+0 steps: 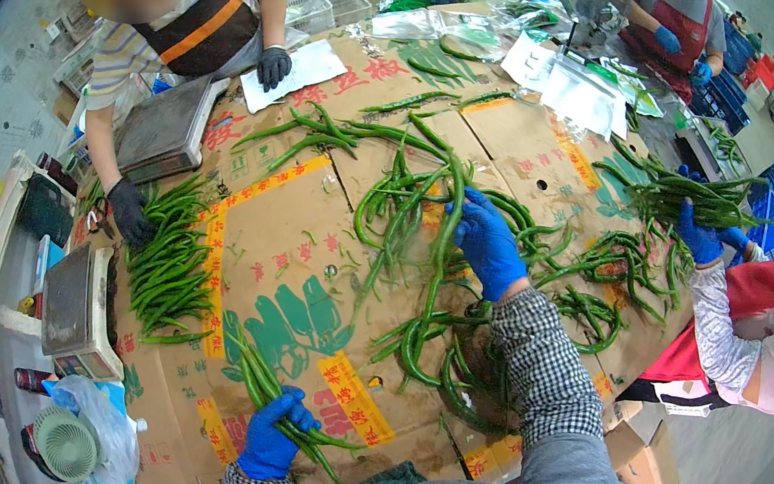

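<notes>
Wrapped in a blue glove, my left hand (275, 437) is closed around a small bunch of long green chili peppers (255, 373) near the front of the cardboard-covered table. My right hand (488, 246), also gloved in blue, reaches over the middle of the table. Its fingers pinch a long green chili pepper (437, 275) that hangs down toward me, with others close beside it. Loose curved peppers (405, 194) lie around and beneath this hand, and more (436, 346) are scattered nearer me.
At left, a person's black-gloved hand (130, 214) touches a neat pepper pile (170, 258). Two scales (78, 310) stand along that edge, near a small green fan (66, 445). At right, another person's blue-gloved hand (700, 234) holds a large pepper bundle (693, 197). Plastic bags (583, 93) lie at the back.
</notes>
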The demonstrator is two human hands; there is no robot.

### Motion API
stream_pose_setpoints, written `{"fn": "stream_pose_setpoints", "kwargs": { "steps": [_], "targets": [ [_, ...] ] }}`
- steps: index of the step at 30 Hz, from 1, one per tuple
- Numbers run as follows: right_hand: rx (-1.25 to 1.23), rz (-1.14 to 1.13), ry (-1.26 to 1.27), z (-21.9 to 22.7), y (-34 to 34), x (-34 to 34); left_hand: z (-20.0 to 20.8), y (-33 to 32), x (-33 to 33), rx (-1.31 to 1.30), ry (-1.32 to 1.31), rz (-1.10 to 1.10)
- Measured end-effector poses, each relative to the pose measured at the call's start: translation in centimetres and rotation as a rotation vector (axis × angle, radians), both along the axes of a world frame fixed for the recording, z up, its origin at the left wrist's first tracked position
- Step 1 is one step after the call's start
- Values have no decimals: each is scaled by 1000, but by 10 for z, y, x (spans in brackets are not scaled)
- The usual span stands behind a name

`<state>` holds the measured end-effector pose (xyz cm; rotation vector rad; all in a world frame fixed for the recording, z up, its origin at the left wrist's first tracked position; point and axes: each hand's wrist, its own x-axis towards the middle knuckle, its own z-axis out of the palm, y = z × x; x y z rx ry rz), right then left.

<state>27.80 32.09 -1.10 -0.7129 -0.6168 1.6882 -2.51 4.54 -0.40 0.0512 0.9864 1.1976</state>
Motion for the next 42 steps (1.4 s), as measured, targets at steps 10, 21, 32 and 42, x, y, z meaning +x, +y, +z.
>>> {"fn": "stream_pose_setpoints", "kwargs": {
  "steps": [10, 21, 32, 42],
  "targets": [
    [-114, 289, 161, 19, -71, 3, 33, 47, 25, 147, -7, -141],
    [668, 530, -777, 54, -174, -66, 34, 57, 78, 84, -35, -19],
    [385, 340, -2002, -12, 13, 41, 31, 39, 38, 11, 65, -65],
    [753, -64, -1012, 79, -44, -23, 35, 59, 31, 128, 137, 26]
  ]
}}
